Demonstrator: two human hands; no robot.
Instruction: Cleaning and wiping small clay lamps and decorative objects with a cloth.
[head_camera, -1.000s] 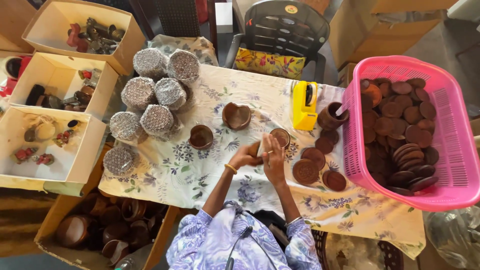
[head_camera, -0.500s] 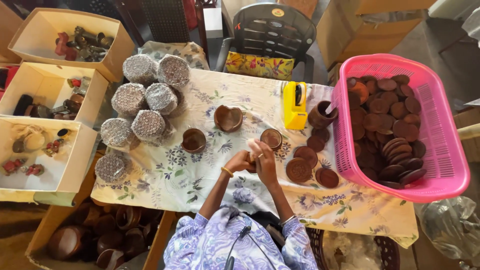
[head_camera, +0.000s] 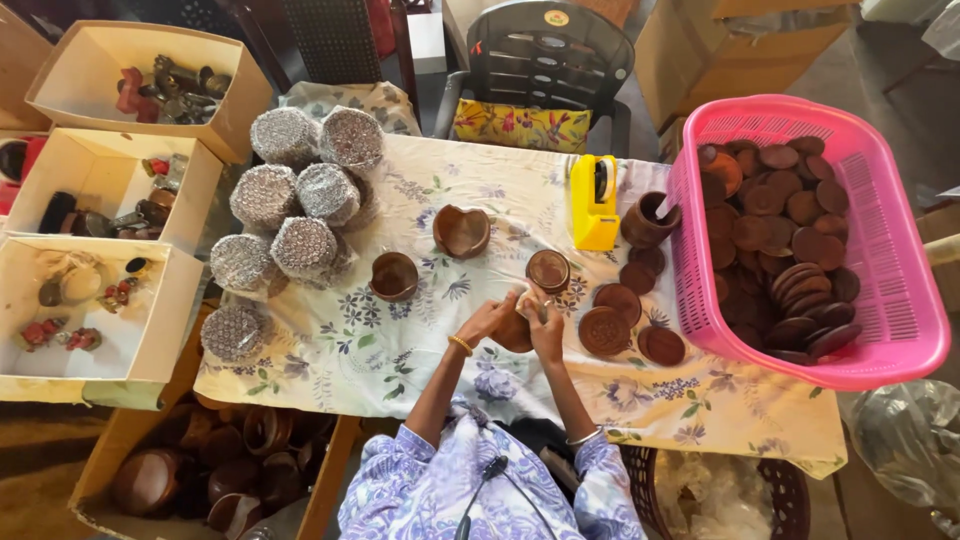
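— Brown clay, that's what you've got in your grip: a small round clay piece (head_camera: 516, 330) clasped between both hands, low over the middle of the counter (head_camera: 330, 350). Your left hand (head_camera: 487, 320) is curled around its left side, and your right hand (head_camera: 546, 322) is clenched on its right edge with a scrap of pale wrapping at the fingertips

— What's lying around your hands?

— Just to the right of them, flat clay lids (head_camera: 605, 330) rest on the floral cloth, and one more lid sits just above your right hand. Beyond those stands a yellow tape dispenser (head_camera: 594, 203), next to a small clay pot (head_camera: 646, 220). The pink basket (head_camera: 900, 250) at the far right is heaped with more brown lids

— And on your left?

— Two open clay bowls (head_camera: 394, 276) sit on the cloth, apart from your hands. Farther left is a cluster of round bundles in bubble wrap (head_camera: 300, 195). Off the counter's left edge you have open cardboard boxes (head_camera: 100, 310) with small oddments in them
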